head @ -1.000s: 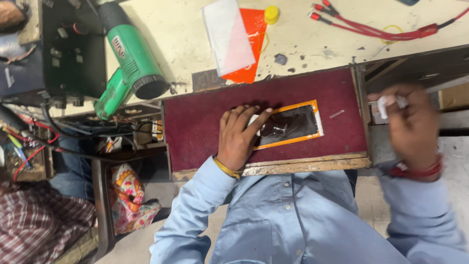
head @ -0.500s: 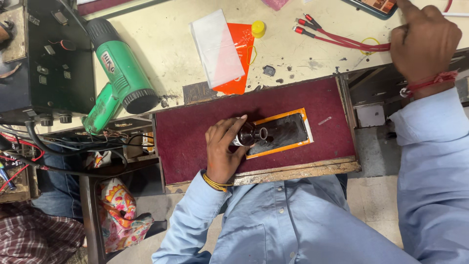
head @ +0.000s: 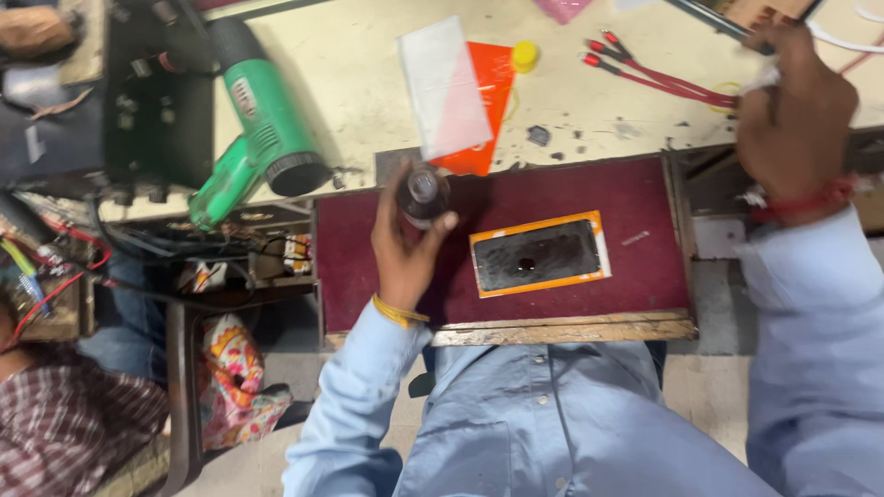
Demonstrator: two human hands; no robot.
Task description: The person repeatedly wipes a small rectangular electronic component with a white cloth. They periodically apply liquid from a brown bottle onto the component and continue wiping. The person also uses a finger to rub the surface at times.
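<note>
My left hand [head: 405,241] grips a small dark bottle [head: 424,193] with a clear cap, held above the left part of a maroon work mat [head: 635,253]. On the mat lies a dark phone panel [head: 539,255] with an orange border, free of both hands. My right hand [head: 792,115] is raised over the far right of the bench, fingers closed on a small white piece [head: 766,79]; what it is cannot be told. A red thread band circles that wrist.
A green heat gun [head: 258,138] lies at the left on the pale bench [head: 368,101]. A white sheet over an orange card [head: 456,92], a yellow cap [head: 525,55] and red cables [head: 663,78] lie behind the mat. Tangled wires [head: 138,248] hang at the left, near a person in a checked shirt [head: 64,423].
My left hand has lifted off the phone panel and moved left, now holding the bottle. My right hand has come down and right from the far bench edge.
</note>
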